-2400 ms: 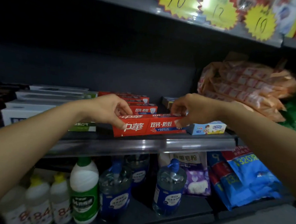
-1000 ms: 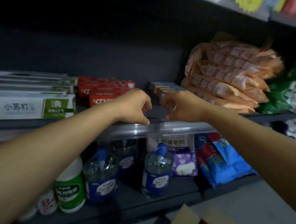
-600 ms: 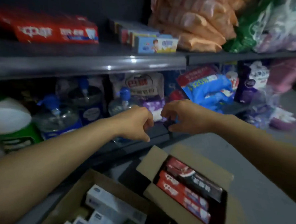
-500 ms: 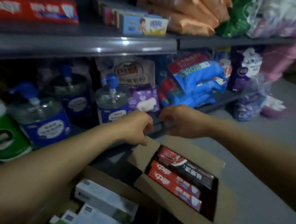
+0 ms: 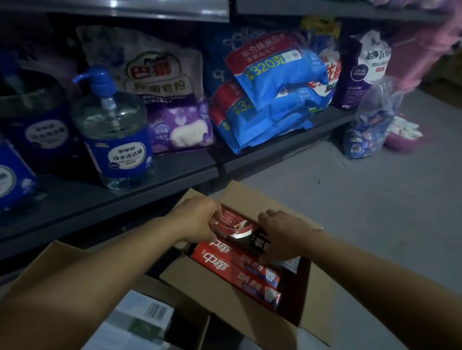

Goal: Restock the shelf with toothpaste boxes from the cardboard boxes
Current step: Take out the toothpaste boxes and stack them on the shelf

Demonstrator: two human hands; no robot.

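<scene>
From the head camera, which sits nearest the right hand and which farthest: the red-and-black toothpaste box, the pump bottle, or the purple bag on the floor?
1. Red-and-black toothpaste box: in the cardboard box, held by the right hand.
2. Purple bag: on the floor, far right.
3. Pump bottle: bottom shelf, left; nearly tied with the bag.

The dark lower shelf (image 5: 171,177) carries clear pump bottles with blue labels (image 5: 114,139) along its left part, one of them standing near the front edge. Behind and right of that bottle a white-and-purple soap powder bag (image 5: 159,90) leans upright. Further right lies a stack of blue packs with red ends (image 5: 271,96), and past it stands a purple-and-white bag (image 5: 363,72). The grey floor (image 5: 383,209) holds an open cardboard box (image 5: 244,304) just in front of the shelf, a second cardboard box (image 5: 67,262) to its left, and a clear plastic bag of small packets (image 5: 366,128) by the shelf's right end.
</scene>
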